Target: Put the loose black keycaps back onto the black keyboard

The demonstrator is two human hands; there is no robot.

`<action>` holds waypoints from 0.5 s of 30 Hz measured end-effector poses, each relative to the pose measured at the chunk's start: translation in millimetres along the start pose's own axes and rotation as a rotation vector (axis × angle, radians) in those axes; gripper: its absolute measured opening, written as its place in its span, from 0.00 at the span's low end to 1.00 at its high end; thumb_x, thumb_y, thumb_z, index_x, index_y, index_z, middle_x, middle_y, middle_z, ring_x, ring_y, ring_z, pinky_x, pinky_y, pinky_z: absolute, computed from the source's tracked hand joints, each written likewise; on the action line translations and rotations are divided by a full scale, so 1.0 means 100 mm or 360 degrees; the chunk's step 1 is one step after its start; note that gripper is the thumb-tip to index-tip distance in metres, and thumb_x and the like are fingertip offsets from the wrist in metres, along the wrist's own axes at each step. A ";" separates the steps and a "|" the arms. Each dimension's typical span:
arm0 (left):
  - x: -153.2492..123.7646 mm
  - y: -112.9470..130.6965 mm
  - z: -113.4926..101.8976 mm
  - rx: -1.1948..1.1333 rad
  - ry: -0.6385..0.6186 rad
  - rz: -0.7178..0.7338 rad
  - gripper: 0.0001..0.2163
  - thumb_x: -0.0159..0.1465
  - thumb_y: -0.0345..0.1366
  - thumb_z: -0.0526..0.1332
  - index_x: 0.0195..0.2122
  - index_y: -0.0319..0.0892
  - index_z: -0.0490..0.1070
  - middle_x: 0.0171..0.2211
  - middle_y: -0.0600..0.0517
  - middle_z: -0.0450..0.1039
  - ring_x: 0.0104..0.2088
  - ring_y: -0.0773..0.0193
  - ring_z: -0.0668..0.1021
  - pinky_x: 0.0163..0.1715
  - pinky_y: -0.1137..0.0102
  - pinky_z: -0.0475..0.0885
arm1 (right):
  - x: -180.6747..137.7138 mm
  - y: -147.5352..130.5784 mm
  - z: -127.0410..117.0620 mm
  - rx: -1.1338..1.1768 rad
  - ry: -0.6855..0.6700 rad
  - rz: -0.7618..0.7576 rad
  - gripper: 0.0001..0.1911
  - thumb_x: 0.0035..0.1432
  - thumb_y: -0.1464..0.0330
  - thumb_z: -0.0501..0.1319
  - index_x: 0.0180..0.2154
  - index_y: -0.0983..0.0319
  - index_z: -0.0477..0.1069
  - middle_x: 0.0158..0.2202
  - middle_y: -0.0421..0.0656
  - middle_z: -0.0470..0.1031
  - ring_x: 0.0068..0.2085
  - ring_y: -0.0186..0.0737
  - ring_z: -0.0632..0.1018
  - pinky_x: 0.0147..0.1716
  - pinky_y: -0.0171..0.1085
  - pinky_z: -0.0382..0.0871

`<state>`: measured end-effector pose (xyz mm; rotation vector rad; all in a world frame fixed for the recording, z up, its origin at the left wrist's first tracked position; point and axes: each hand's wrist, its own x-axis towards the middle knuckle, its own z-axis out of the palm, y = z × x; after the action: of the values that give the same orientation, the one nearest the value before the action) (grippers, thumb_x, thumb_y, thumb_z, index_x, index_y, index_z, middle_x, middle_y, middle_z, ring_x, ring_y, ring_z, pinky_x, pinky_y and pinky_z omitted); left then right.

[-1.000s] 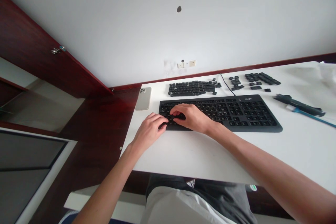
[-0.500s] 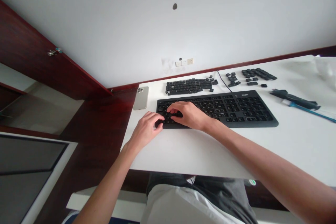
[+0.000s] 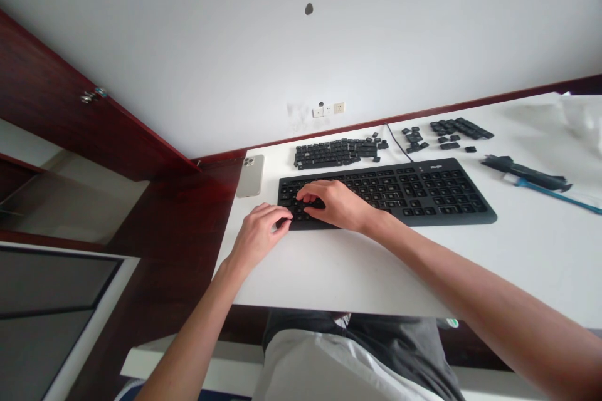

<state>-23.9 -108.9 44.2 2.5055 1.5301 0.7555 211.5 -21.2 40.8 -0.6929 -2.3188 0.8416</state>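
A black wired keyboard (image 3: 423, 191) lies on the white table (image 3: 357, 269). My left hand (image 3: 258, 235) rests at its near left corner, fingers curled against the edge of the frame. My right hand (image 3: 336, 203) lies palm down over the left block of keys, fingertips pressing on them. Whether a loose keycap sits under the fingers is hidden. Behind the keyboard lies a row of loose black keycaps (image 3: 336, 152), with a smaller group of keycaps (image 3: 446, 131) at the back right.
A phone (image 3: 251, 175) lies face down at the table's left edge. A dark tool (image 3: 524, 172) with a blue rod lies to the right of the keyboard. White paper (image 3: 578, 122) covers the far right corner. Dark wooden furniture stands on the left.
The view has shifted a little, so everything sits slightly higher and further left. Both hands stay on the keyboard's left end, with the left fingers closing in on its corner.
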 end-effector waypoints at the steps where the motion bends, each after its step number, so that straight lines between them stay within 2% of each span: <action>1: 0.00 0.00 0.01 0.0003 0.0009 0.0005 0.07 0.68 0.28 0.63 0.43 0.46 0.79 0.43 0.51 0.83 0.43 0.59 0.81 0.48 0.61 0.76 | 0.00 0.00 0.00 0.0005 -0.0002 -0.0002 0.14 0.60 0.77 0.66 0.48 0.61 0.77 0.44 0.45 0.81 0.42 0.41 0.80 0.43 0.38 0.72; 15: -0.06 -0.01 0.08 0.0051 0.0110 0.0103 0.07 0.69 0.29 0.63 0.44 0.45 0.79 0.45 0.50 0.83 0.44 0.61 0.82 0.49 0.62 0.76 | 0.00 0.04 0.02 0.0006 -0.0001 -0.0014 0.14 0.60 0.77 0.66 0.48 0.61 0.77 0.43 0.44 0.81 0.41 0.40 0.80 0.44 0.38 0.72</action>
<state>-23.1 -111.9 34.5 2.5893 1.5001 0.8420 211.4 -19.7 37.0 -0.6803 -2.3187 0.8423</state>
